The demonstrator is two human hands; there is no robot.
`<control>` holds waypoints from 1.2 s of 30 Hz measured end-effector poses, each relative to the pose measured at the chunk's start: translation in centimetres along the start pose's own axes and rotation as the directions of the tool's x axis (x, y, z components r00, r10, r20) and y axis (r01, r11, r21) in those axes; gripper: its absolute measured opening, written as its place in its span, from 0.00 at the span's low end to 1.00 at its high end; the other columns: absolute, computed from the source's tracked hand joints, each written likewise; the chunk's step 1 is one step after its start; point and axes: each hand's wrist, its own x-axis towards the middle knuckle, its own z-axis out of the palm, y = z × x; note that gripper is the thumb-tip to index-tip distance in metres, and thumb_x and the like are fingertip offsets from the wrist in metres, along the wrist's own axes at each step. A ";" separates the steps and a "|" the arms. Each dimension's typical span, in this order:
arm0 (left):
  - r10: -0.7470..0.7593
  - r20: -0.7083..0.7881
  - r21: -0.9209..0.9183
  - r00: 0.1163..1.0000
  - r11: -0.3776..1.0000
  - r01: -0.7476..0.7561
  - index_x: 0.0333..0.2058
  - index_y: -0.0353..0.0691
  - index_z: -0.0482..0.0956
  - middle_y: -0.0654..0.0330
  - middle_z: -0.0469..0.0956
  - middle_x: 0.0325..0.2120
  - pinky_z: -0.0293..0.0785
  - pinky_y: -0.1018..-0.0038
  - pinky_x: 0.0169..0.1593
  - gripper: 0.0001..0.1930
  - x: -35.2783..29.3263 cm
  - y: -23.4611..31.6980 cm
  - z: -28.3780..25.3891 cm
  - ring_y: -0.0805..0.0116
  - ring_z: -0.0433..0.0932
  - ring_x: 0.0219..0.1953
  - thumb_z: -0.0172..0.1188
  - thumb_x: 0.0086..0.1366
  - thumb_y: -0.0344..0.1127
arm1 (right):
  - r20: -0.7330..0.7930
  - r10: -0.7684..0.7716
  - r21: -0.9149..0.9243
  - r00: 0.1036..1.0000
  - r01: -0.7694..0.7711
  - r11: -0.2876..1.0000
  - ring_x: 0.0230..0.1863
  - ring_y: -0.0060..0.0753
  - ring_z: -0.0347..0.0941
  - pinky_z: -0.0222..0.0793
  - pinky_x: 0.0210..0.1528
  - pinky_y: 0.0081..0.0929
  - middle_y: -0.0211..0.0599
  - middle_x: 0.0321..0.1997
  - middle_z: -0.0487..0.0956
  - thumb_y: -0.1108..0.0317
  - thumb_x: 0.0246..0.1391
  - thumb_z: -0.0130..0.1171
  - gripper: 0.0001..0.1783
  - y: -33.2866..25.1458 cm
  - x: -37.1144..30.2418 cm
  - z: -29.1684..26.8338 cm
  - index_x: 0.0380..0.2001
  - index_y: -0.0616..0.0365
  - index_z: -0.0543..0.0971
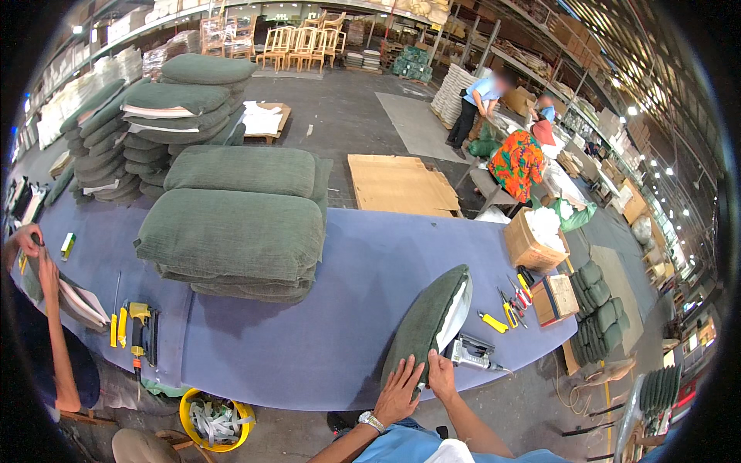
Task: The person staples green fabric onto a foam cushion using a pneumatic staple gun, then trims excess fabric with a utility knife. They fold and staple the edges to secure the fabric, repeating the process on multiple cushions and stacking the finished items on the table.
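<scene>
A dark green seat cushion [423, 328] stands tilted on its edge at the front of the blue-covered table, its white underside facing right. My left hand [397, 392] holds its lower end, fingers stretched over the green fabric; the thumb is hidden. On the white side's lower edge, my right hand [441, 376] grips the same cushion with bent fingers. Just right of that hand lies a grey staple gun [471, 352] with a hose fitting. Further right are a yellow-handled cutter [494, 322] and red-handled pliers [524, 287].
Stacked green cushions [231, 235] fill the table's left middle. A co-worker's hands [46, 270] work on another cushion at far left, near a yellow staple gun [142, 332]. Cardboard boxes [554, 299] stand at the right end. A yellow bucket [185, 420] of scraps sits below the front edge.
</scene>
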 end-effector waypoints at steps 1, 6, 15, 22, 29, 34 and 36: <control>-0.002 0.002 0.000 1.000 1.000 0.002 0.76 0.48 0.48 0.47 0.42 0.78 0.57 0.43 0.72 0.46 0.0 0.0 0.0 0.41 0.46 0.78 0.63 0.65 0.38 | 0.001 0.001 0.004 1.000 -0.001 1.000 0.13 0.20 0.66 0.63 0.11 0.24 0.28 0.15 0.71 0.46 0.75 0.46 0.30 0.1 0.0 0.0 0.24 0.57 0.75; -0.012 0.038 0.006 0.999 1.000 0.012 0.77 0.48 0.47 0.47 0.41 0.78 0.55 0.43 0.73 0.45 0.1 0.2 0.0 0.41 0.44 0.78 0.63 0.66 0.38 | -0.001 -0.028 -0.011 1.000 0.028 1.000 0.13 0.20 0.67 0.62 0.12 0.24 0.28 0.15 0.72 0.46 0.75 0.46 0.30 1.8 0.5 -0.5 0.24 0.56 0.74; -0.020 0.059 0.021 0.998 1.000 0.019 0.76 0.44 0.49 0.46 0.41 0.78 0.55 0.46 0.74 0.42 0.0 0.5 -0.7 0.43 0.43 0.78 0.61 0.68 0.38 | 0.010 -0.002 0.002 1.000 0.002 1.000 0.13 0.20 0.67 0.63 0.12 0.23 0.27 0.16 0.72 0.46 0.75 0.45 0.30 0.6 0.2 -0.2 0.26 0.58 0.76; -0.009 0.046 -0.008 0.999 1.000 0.009 0.76 0.43 0.49 0.45 0.41 0.77 0.55 0.45 0.73 0.42 0.2 0.4 -0.9 0.41 0.44 0.78 0.61 0.68 0.38 | 0.014 -0.017 0.002 1.000 0.017 1.000 0.14 0.19 0.67 0.63 0.12 0.23 0.27 0.17 0.74 0.47 0.75 0.45 0.29 1.7 0.8 -0.2 0.26 0.58 0.77; 0.027 0.008 -0.012 1.000 1.000 -0.027 0.76 0.41 0.48 0.42 0.41 0.77 0.50 0.45 0.75 0.44 0.5 -0.5 -0.3 0.39 0.45 0.78 0.60 0.67 0.41 | -0.026 -0.155 -0.012 0.987 0.155 0.988 0.21 0.16 0.64 0.60 0.21 0.24 0.24 0.19 0.72 0.49 0.76 0.46 0.29 2.0 1.7 0.0 0.24 0.59 0.77; -0.105 0.056 -0.360 0.993 0.925 0.118 0.76 0.45 0.50 0.43 0.46 0.77 0.46 0.57 0.77 0.49 -0.9 -1.2 -1.9 0.48 0.46 0.78 0.67 0.64 0.50 | -0.026 -0.186 -0.001 0.982 0.186 0.983 0.29 0.20 0.58 0.59 0.28 0.34 0.27 0.20 0.67 0.52 0.76 0.47 0.31 3.5 2.2 0.9 0.26 0.70 0.72; -0.262 0.161 -0.599 0.952 0.740 0.305 0.76 0.44 0.52 0.46 0.52 0.76 0.47 0.64 0.77 0.43 -2.1 -1.2 -3.1 0.54 0.49 0.78 0.63 0.69 0.49 | 0.015 -0.072 0.032 0.997 0.071 0.997 0.20 0.19 0.61 0.59 0.21 0.29 0.26 0.17 0.68 0.50 0.77 0.45 0.32 0.2 0.7 1.0 0.22 0.64 0.72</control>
